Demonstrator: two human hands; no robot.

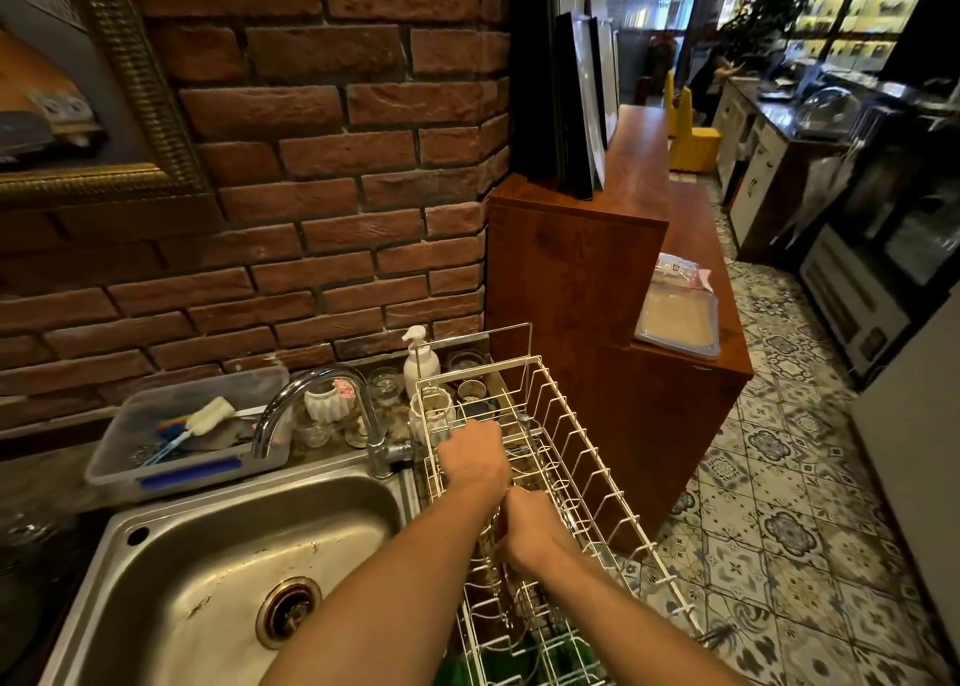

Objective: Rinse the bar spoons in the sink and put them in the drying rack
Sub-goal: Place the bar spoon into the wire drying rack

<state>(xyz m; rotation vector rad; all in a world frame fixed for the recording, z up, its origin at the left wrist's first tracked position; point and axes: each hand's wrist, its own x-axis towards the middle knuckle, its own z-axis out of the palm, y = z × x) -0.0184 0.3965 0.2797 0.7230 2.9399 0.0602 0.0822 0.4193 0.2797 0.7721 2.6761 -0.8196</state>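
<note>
White wire, coated, running front to back on the right of the sink: the drying rack [582,457], both arms reaching into it. Left hand [475,457] further in, knuckles up, fingers curled downward among the wires near the rack's far end; what that grip has hold of, impossible to tell from this angle. Right hand [530,529] nearer, just behind the left wrist, fingers folded under and low in the rack (again no clear sight of anything inside the grip). Thin metal stems glinting between the two hands and beside the right one, likely the bar spoons [519,449], lying low in the rack, too tangled with the wires to count.

Steel sink [218,555] to the left, basin bare of water, round drain [288,612] near the front. Curved chrome tap [322,405] at the back edge, spout pointing over the basin. Behind it on the tabletop: a grey plastic tub [182,436] holding a white bottle brush [210,415], a white ribbed cup [324,399], a few small glasses, and a white pump bottle [418,360] just beside the rack's far corner. Red brick wall [311,166] behind all of it. Off to the right, a wooden cabinet [597,296] with a lidded plastic container [678,324] on its lower shelf, and patterned tile floor [779,503] beyond.
</note>
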